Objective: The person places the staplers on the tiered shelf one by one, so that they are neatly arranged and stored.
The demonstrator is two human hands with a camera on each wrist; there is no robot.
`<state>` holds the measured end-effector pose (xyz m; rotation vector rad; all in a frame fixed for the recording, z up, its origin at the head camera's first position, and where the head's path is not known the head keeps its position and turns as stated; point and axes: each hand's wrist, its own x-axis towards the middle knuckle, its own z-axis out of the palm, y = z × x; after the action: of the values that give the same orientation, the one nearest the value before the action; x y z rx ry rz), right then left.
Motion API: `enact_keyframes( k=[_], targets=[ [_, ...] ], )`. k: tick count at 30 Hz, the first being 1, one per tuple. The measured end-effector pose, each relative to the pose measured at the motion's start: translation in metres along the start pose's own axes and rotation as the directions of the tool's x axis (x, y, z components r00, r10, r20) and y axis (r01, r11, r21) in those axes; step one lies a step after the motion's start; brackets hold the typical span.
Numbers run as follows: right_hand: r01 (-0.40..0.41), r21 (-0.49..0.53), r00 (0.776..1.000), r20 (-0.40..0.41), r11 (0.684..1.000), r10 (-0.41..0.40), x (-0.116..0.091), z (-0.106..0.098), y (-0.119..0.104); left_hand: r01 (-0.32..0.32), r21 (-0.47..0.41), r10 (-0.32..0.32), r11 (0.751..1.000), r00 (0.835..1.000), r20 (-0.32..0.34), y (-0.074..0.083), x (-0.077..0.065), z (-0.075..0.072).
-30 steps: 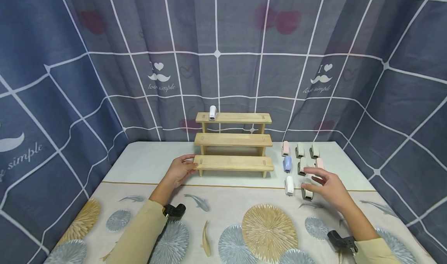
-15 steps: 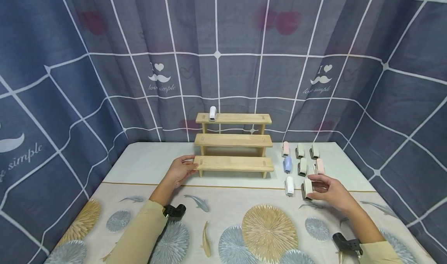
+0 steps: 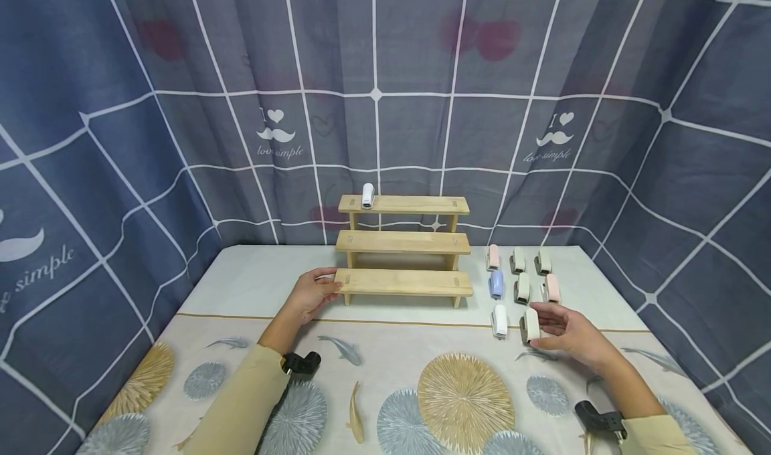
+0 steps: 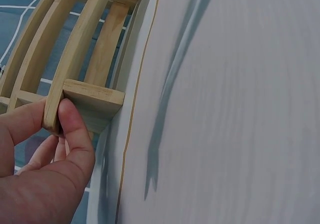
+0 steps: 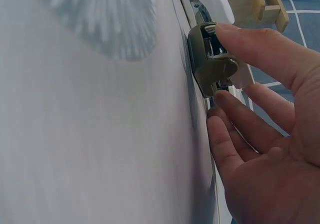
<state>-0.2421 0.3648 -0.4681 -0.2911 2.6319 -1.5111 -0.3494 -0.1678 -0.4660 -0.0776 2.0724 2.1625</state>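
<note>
My left hand [image 3: 310, 296] pinches the left end of the lowest board of a three-step wooden stand [image 3: 402, 282]. In the left wrist view, thumb and fingers [image 4: 74, 121] lie on either side of that board end. At the right, my right hand [image 3: 569, 331] pinches a small cream stapler [image 3: 531, 325], which stands close on the tablecloth. The right wrist view shows the thumb at the top of the stapler [image 5: 212, 64], with the fingertips at its other side. A white stapler [image 3: 499, 320] is just left of it. Another white stapler [image 3: 367, 195] sits on the top step's left end.
Behind the right hand stand more small staplers: a blue one [image 3: 496, 284], a pink one [image 3: 551, 288], another pink one [image 3: 492, 257] and several cream ones [image 3: 521, 288]. A grid-patterned curtain [image 3: 415, 127] hangs behind the table and along both sides.
My right hand has come down slightly and closed its thumb and fingers on the front cream stapler, which now stands more in sight. My left hand stays on the stand.
</note>
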Motion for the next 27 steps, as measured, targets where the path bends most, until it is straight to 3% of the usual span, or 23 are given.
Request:
enact_keyframes(
  k=[20,27],
  targets=[
    [-0.003,-0.03,1.0,0.014,1.0,0.004,0.0039,0.0018,0.0014,-0.001,-0.005,0.001,1.0,1.0,-0.007,-0.0023,0.0007,-0.0015],
    [0.001,-0.044,0.999,-0.036,0.999,-0.003,0.0034,0.0065,-0.0011,0.001,-0.021,-0.001,1.0,1.0,0.0,-0.002,-0.0004,-0.0006]
  ],
)
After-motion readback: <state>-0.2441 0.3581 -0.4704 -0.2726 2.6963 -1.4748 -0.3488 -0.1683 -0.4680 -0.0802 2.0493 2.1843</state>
